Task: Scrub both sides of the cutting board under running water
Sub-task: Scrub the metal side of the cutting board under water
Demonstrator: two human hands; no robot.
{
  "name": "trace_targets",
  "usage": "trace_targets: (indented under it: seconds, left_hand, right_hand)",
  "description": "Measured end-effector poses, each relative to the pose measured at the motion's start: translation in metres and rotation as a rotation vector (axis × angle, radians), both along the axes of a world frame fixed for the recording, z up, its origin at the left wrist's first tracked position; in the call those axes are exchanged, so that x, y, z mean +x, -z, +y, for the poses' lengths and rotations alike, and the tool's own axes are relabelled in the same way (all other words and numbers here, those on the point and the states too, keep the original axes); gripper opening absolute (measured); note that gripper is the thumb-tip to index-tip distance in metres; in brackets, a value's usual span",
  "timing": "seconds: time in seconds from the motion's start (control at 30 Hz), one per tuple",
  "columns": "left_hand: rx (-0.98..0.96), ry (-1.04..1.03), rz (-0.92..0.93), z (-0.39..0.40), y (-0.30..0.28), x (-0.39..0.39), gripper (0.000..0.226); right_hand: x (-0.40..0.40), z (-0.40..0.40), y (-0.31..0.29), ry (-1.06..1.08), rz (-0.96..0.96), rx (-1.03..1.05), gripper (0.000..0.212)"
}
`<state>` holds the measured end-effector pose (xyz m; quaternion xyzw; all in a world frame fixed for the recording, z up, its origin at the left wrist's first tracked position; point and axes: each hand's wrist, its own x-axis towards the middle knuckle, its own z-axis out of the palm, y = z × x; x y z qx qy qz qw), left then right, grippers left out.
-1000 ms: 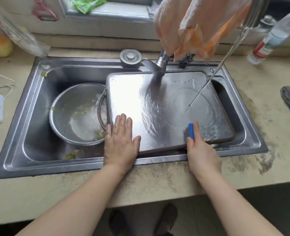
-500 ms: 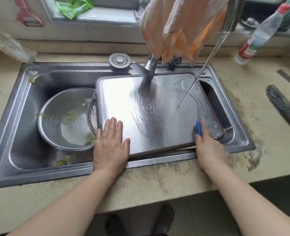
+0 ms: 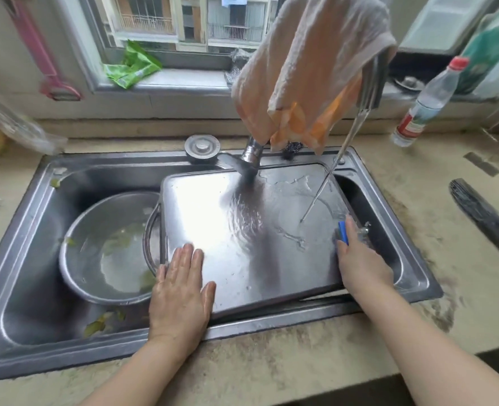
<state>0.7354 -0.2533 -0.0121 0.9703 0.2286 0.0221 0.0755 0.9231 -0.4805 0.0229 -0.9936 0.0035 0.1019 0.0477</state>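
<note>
Cutting board [image 3: 242, 238]: steel, wet, lying flat across the right part of the sink [image 3: 28, 250], under both hands; near edge rests by the sink's front rim.
Left hand [image 3: 180, 291]: palm down, fingers straight and together, thumb out; presses the board's near-left corner.
Right hand [image 3: 359, 262]: at the board's right edge, fingers curled round a small blue scrubber [image 3: 342, 232]; only its blue end shows past the fingers.
Water: thin stream [image 3: 327, 183] falls from the tap [image 3: 369, 83] high above the right hand, landing on the board just left of that hand's fingertips; the sheet of water spreads between the hands.
Bowl [image 3: 107, 247]: steel, in the sink just left of the left hand, holding water and green scraps; the board's handle overlaps its rim.
Cloth [image 3: 306, 65]: draped over the tap, hanging beyond the hands.
Bottle [image 3: 427, 104]: clear, red cap, on the counter far right of the right hand.
</note>
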Motion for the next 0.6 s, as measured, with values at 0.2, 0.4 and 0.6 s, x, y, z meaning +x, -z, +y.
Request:
trace_targets:
  seconds: [0.2,0.4,0.6]
  left_hand:
    - [-0.034,0.089,0.057,-0.04,-0.006,0.053,0.069]
    - [-0.042,0.174,0.036,-0.052,0.01,0.08,0.068]
    - [-0.051,0.158,0.057,-0.055,0.002,0.079,0.07]
  right_hand:
    - [-0.055,0.058,0.022,-0.371,-0.005,0.049,0.063]
    - [0.036,0.032,0.015,-0.353,-0.053,0.057,0.057]
    - [0.073,0.011,0.005,-0.21,-0.044,0.008,0.06]
